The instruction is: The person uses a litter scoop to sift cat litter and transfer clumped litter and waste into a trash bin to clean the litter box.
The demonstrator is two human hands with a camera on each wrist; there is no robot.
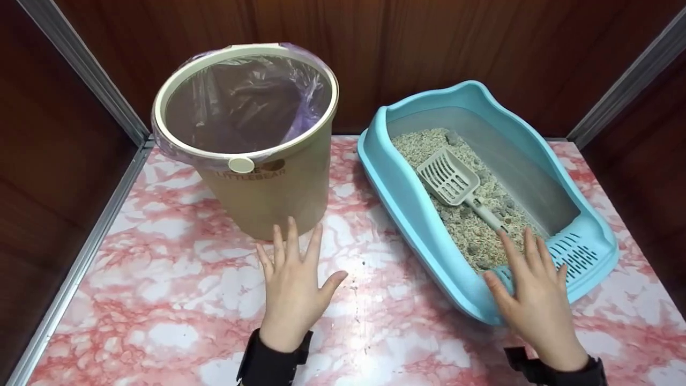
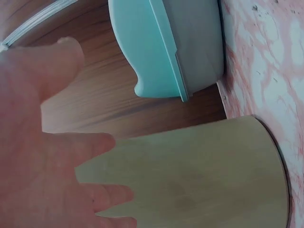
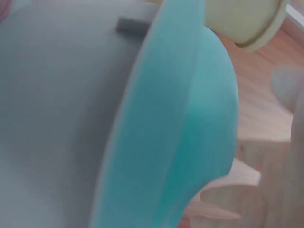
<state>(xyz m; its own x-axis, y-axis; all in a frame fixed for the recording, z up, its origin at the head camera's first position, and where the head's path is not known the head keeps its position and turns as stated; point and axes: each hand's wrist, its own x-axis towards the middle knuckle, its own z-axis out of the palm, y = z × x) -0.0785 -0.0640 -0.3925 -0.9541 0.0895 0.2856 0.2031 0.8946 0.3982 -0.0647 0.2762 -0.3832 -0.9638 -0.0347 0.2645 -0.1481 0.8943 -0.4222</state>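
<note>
In the head view my left hand [image 1: 292, 292] is spread with straight fingers in front of the beige trash bin [image 1: 273, 198]; it holds nothing. A thin purple bag [image 1: 305, 107] lines the bin. My right hand [image 1: 538, 300], also spread and holding nothing, is over the near end of the blue litter box [image 1: 399, 177]. Whether it touches the rim I cannot tell. Clumpy litter [image 1: 466, 230] covers the box floor, and a slotted litter scoop [image 1: 450, 177] lies on it with its handle toward my right hand. The right wrist view is blurred and shows the box's side [image 3: 156, 118] up close.
The bin and box stand side by side on a red-and-white marbled surface [image 1: 177, 300]. Dark wooden panels [image 1: 364, 64] rise behind and at both sides, with metal strips [image 1: 86, 69] at the corners. Small crumbs are scattered between the hands and the box.
</note>
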